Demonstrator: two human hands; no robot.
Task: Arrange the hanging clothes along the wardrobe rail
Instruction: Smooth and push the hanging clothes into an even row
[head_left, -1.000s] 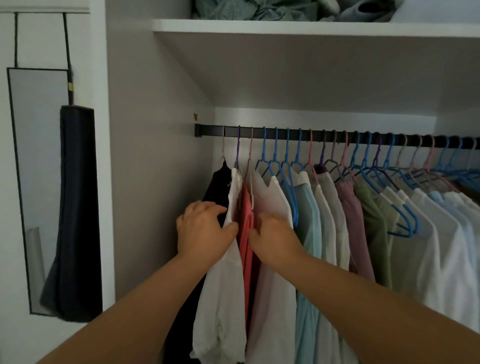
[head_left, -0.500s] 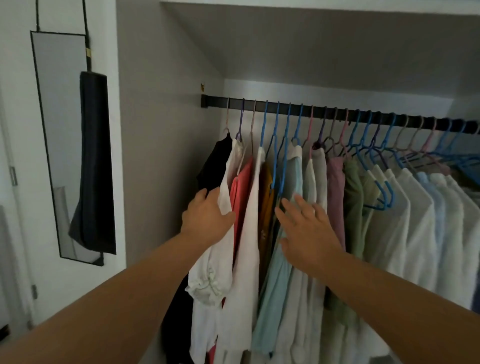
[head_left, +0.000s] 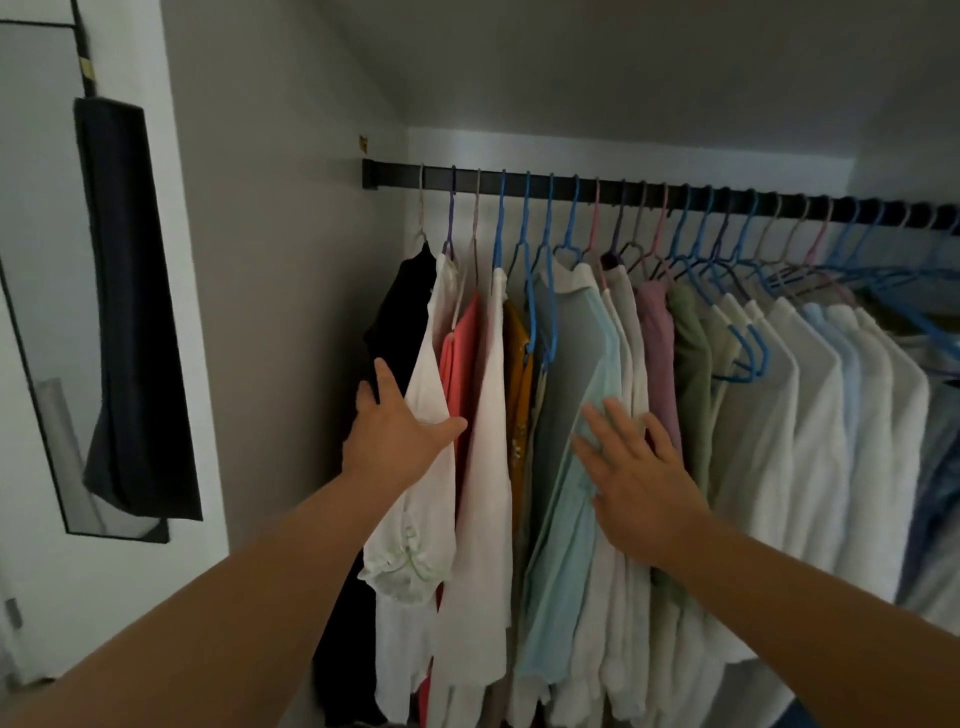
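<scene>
Both hands have let go of the clothes: the left hand (head_left: 397, 434) now lies flat on the white blouse (head_left: 426, 374), the right hand (head_left: 631, 470) spreads open on the pale blue shirt (head_left: 582, 364). Along the rail (head_left: 649, 192) a gap has opened, so spacing looks underway.

Head-worn view faces the wardrobe rail (head_left: 623, 195) close, slightly from below.

1. A black wardrobe rail (head_left: 649, 195) runs from a bracket on the left wall off to the right edge.
2. Plastic hangers (head_left: 525, 218), mostly blue with some pink, purple and grey, hook over it, packed closer toward the right.
3. Left to right hang a black garment (head_left: 402, 322), a white blouse (head_left: 428, 395), a coral top (head_left: 460, 364), then pale shirts (head_left: 810, 395).
</scene>
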